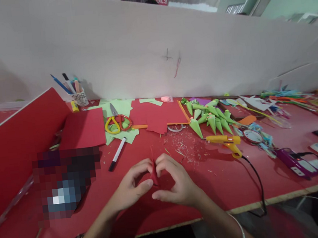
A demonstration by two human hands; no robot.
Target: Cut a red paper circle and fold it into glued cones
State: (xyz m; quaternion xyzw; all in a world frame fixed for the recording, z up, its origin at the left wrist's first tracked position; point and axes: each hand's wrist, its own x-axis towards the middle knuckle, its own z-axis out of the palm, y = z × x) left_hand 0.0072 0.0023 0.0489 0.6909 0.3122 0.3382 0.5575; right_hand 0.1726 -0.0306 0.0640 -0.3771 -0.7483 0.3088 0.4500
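A small folded piece of red paper (155,177) stands upright between my two hands, just above the red tabletop. My left hand (136,184) is closed on its left side, with the thumb near the bottom and the fingers curled higher up. The curled fingertips of my right hand (178,179) press against its right side, while that thumb sits lower and apart from the paper. Beyond my left hand lies a black-and-white marker (117,154). Scissors (116,121) with yellow and orange handles rest on light green paper (122,104).
A yellow glue gun (223,140) lies to the right, its black cord running off the table edge. Behind it sit several green paper cones (211,117). Red sheets (158,113), a pen cup (79,97), a purple power strip (296,163) and a red panel (25,140) surround the work area.
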